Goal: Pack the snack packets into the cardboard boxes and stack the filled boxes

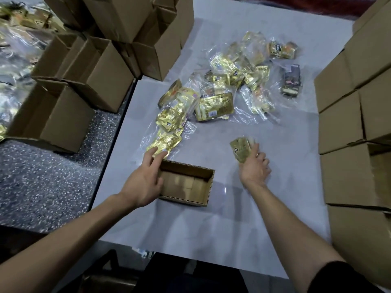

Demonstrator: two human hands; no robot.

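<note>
A white table (211, 229), with one open box (208, 187) at lower centre that looks empty so far.

The left hand (146, 178) lies with straight fingers over the box's left rim, its fingertips touching the nearest bag of the pile (213, 106). The right hand (255, 168), just right of the box, grips a gold packet (240, 150), blurred. The box looks light and is only steadied, not clamped, so a hurried drop could shove it or leave the packet caught on the rim. The pile's clear bags overlap and look slick. Tugging one may drag its neighbours toward the table's left edge, which is near. Further off, the stack (349, 166) along the right edge and the empty boxes (95, 70) at upper left stand unevenly, and a careless elbow or a badly set box might tip them.
</note>
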